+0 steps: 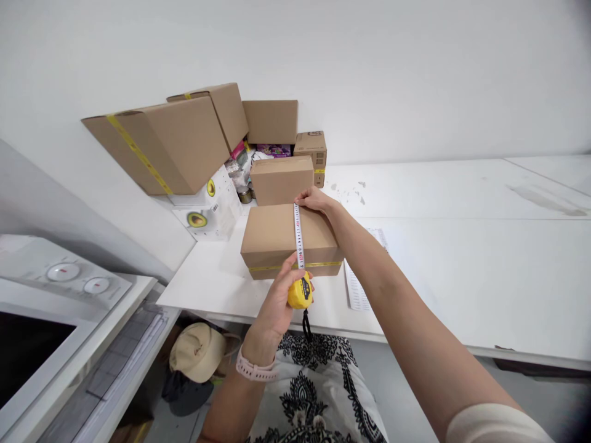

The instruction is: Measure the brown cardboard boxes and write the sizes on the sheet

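— What's the left hand (277, 301) gripping?
— A yellow tape measure (300, 293), at the box's (272, 237) near edge.
— And beyond that grip?
— The tape blade (298, 237) runs across the lid to the right hand (314, 200), pinning its end at the far edge.

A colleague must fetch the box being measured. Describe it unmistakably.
On the white table, near its left front edge, lies a closed cardboard box banded with yellow tape. Unlike the smaller box behind it, it has a tape measure stretched across its top, between left hand and right hand.
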The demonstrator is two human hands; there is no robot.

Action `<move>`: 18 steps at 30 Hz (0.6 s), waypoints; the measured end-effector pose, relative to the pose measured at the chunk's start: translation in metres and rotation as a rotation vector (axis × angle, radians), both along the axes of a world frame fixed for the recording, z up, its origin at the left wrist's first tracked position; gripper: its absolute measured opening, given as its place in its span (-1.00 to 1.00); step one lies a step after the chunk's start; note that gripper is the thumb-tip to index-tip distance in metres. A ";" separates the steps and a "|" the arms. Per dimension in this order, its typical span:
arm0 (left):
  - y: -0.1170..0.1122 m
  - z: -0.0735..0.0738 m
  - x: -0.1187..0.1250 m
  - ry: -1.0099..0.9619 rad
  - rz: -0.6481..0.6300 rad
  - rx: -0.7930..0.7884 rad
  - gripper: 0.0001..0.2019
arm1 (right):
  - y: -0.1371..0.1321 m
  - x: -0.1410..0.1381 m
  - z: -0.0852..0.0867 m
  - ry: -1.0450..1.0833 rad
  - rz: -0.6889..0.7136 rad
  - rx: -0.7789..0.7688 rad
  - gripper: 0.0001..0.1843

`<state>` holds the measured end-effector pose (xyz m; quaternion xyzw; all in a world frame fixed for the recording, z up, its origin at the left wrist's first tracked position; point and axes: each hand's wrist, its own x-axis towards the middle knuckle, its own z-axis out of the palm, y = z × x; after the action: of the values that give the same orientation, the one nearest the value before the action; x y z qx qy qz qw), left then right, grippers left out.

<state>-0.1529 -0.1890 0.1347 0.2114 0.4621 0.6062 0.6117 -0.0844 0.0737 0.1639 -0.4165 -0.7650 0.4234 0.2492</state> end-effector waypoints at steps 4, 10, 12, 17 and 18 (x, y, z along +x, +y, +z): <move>0.002 -0.005 0.001 0.042 0.020 0.024 -0.36 | 0.000 -0.001 0.003 0.000 0.000 0.002 -0.82; 0.009 -0.006 -0.004 0.056 0.029 0.019 -0.52 | -0.009 0.001 0.005 0.015 0.002 -0.023 -0.87; 0.012 -0.007 -0.005 0.066 0.029 0.020 -0.52 | -0.014 0.001 0.007 0.029 0.002 -0.022 -0.93; 0.012 -0.009 -0.009 0.089 0.022 0.033 -0.51 | -0.014 0.003 0.018 0.195 0.009 0.030 -0.96; 0.009 -0.010 -0.011 0.099 0.008 0.040 -0.52 | -0.012 0.006 0.022 0.243 0.028 0.044 -0.95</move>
<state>-0.1641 -0.1800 0.1247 0.2514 0.4804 0.6066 0.5813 -0.0785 0.0616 0.1855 -0.3460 -0.7440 0.4572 0.3431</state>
